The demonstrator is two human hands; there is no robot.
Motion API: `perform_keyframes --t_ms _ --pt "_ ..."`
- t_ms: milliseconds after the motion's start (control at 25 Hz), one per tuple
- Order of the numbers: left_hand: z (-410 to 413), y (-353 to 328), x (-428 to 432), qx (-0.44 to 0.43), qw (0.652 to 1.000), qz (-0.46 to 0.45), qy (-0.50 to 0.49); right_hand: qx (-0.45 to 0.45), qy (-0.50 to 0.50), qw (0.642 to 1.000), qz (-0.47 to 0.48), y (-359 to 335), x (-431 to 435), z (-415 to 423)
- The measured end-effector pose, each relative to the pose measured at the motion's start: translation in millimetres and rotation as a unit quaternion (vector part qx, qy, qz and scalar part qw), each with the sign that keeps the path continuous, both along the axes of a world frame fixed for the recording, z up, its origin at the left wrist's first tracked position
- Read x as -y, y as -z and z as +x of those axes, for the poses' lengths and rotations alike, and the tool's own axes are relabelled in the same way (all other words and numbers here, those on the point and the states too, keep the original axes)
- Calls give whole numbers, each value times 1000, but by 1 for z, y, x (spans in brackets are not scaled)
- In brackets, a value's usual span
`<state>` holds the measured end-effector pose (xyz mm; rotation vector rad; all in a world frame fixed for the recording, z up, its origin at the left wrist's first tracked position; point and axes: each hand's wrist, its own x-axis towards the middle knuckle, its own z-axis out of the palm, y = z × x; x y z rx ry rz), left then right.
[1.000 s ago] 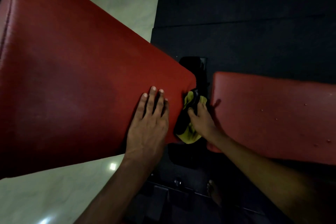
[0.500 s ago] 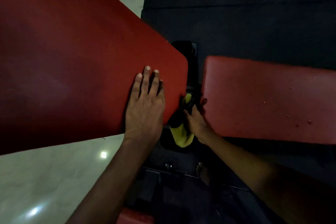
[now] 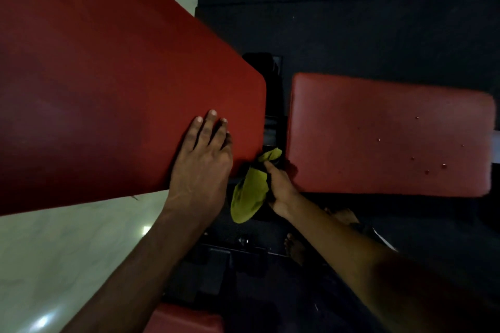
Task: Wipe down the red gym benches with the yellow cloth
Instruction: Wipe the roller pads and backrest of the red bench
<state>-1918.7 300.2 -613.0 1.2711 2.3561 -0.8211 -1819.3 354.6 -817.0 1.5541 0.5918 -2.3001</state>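
Observation:
A large red back pad [image 3: 108, 94] fills the left of the view, tilted. A smaller red seat pad [image 3: 384, 138] lies to the right, with a few water drops on it. My left hand [image 3: 200, 162] rests flat with straight fingers on the back pad's near right corner. In the dark gap between the two pads, my right hand [image 3: 278, 186] grips the yellow cloth [image 3: 249, 192] against the back pad's end edge. Part of the cloth hangs below the hand.
The black bench frame [image 3: 270, 116] shows in the gap and below the pads. Pale tiled floor [image 3: 67, 251] lies at the lower left, dark rubber matting [image 3: 351, 21] at the top right. My bare foot [image 3: 295, 249] stands by the frame. Another red pad [image 3: 184, 319] peeks in at the bottom.
My right hand with the cloth has slid down along the gap at the back pad's end edge. My left hand has stayed flat on the pad. The view has shifted slightly.

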Motion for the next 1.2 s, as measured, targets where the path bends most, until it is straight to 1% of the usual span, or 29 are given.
perform_keyframes --t_ms 80,160,240,320,400,520,640,720,800,840,880,920,960,1040,1120,1200 --pt "0 -1 -3 7 1000 -6 -5 21 69 994 -77 -13 4 3" --pt "-1 -2 -3 14 1000 3 -12 31 104 987 -118 -25 6 9" --pt "-5 -6 -3 26 998 41 -31 13 102 986 -131 -34 7 10" --pt "-10 -12 -3 36 996 70 -43 -30 120 982 -141 -46 5 9" --pt "-14 -16 -3 49 996 71 -39 -57 124 981 -137 -51 1 12" --pt "-18 -17 -4 63 995 64 -32 -91 89 983 -133 -53 -19 31" --pt "-17 -11 2 59 994 83 -42 -120 72 985 -100 -66 -55 38" --pt "-13 -8 5 48 991 113 -57 -134 62 989 -16 -62 -81 35" --pt "-10 -9 3 32 987 138 -75 -122 3 990 65 -55 -108 29" --pt "-10 -9 0 27 985 150 -80 -122 -32 985 114 -54 -121 27" --pt "-10 -7 -4 28 982 163 -86 -127 -79 973 176 -54 -134 24" --pt "-10 -4 -11 39 978 181 -100 -132 -137 949 253 -54 -146 23" --pt "-8 2 -19 58 970 202 -125 -131 -200 913 331 -53 -160 24" --pt "-1 23 -32 106 947 235 -193 -107 -325 820 459 -49 -185 33" --pt "13 61 -42 160 922 247 -252 -87 -406 740 529 -38 -209 49" --pt "35 108 -46 201 902 237 -299 -82 -458 666 583 -21 -226 65"
